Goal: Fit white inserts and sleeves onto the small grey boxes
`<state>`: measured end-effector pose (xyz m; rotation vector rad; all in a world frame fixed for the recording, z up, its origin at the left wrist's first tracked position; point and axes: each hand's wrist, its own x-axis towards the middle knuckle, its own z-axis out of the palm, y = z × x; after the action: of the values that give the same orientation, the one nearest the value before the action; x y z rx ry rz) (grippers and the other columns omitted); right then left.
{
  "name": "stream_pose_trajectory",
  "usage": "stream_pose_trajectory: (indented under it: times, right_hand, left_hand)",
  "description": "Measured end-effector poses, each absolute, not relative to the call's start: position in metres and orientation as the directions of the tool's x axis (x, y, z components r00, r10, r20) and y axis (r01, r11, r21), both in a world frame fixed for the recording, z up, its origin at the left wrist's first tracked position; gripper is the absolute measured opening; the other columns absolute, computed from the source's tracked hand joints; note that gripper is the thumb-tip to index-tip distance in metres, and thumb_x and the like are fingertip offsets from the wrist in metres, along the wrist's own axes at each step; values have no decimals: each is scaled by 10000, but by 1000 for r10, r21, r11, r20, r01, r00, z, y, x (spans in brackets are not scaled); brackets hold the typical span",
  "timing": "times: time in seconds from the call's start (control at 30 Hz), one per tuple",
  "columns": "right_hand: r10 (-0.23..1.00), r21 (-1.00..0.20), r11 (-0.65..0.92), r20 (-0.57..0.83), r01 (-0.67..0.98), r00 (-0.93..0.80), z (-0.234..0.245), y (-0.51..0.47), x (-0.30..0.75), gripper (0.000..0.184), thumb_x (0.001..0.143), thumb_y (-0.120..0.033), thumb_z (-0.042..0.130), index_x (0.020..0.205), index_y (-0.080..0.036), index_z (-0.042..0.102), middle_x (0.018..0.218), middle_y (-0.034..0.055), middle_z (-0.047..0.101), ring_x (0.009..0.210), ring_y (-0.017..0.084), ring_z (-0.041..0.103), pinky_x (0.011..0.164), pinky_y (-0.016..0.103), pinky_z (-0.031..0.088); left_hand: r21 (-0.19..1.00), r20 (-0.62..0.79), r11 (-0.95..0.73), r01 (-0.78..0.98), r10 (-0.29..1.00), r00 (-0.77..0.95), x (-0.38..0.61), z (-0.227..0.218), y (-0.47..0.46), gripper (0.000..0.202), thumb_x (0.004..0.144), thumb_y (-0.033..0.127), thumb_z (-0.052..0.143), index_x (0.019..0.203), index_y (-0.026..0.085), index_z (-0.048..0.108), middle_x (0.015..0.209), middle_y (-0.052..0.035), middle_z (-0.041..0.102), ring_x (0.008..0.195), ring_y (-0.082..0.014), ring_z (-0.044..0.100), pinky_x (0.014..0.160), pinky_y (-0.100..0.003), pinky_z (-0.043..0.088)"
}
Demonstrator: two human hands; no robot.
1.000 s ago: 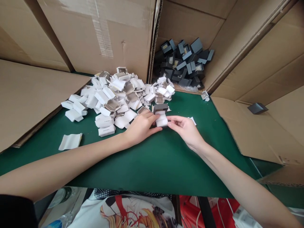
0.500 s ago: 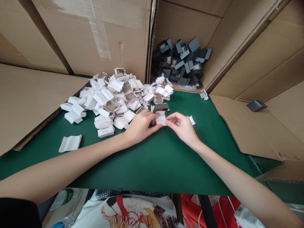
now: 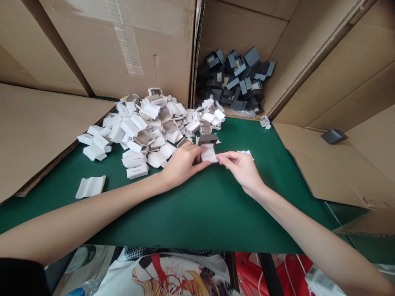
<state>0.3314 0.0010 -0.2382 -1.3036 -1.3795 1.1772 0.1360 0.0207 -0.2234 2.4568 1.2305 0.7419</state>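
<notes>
In the head view a small open box (image 3: 209,155) stands on the green table, its dark lid (image 3: 207,139) raised at the back and white padding showing inside. My left hand (image 3: 184,160) grips this box from the left, thumb along the front and fingers at the side. At the box's right front edge, my right hand (image 3: 242,166) has thumb and forefinger pinched together; whatever lies between those fingertips is too small to make out. Just behind the right hand lies a white paper piece (image 3: 247,153), partly covered by it.
A large heap of white folded cartons (image 3: 160,119) spreads behind my left hand. Several black boxes (image 3: 240,80) fill an open cardboard carton at the back. One black box (image 3: 334,136) rests on the right flap. A white sheet (image 3: 91,187) lies at left.
My right hand has shifted slightly to the right, its fingers straighter and pinched at the box's edge. The left hand keeps its hold on the box.
</notes>
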Motion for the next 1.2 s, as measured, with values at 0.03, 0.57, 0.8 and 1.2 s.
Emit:
stream_pose_trajectory:
  times: [0.03,0.57,0.8,1.2]
  right_hand:
    - [998,-987,-11,-22,162,-67,-237,1,331,247,754,-396,682,842,-170,729,826,61,704,751,185,612,707,343,497]
    - [991,-983,49,24,179,-135,-234,6,338,130,788,-249,648,863,-172,720,882,53,713,820,189,650,795,351,522]
    - [927,-843,375,337,387,-164,-237,-3,331,145,855,-229,575,864,-215,719,955,55,651,901,193,621,785,347,512]
    - [964,-970,173,130,173,-230,-256,8,329,347,791,-273,673,1094,-193,523,1016,63,645,961,183,616,798,332,496]
  left_hand:
    - [470,318,-594,653,804,502,136,-223,21,220,834,347,618,893,139,653,718,-40,621,782,-183,542,707,-307,451]
    - [435,302,-614,658,788,536,132,-226,23,396,809,412,640,1085,128,623,780,-52,645,830,-203,553,728,-319,464]
    - [435,292,-600,672,800,525,134,-226,23,391,810,424,638,1068,130,626,740,-40,631,803,-189,554,710,-300,459]
    - [-219,501,-795,566,407,764,132,-187,3,333,811,482,612,850,152,644,733,-76,580,775,-204,511,677,-341,416]
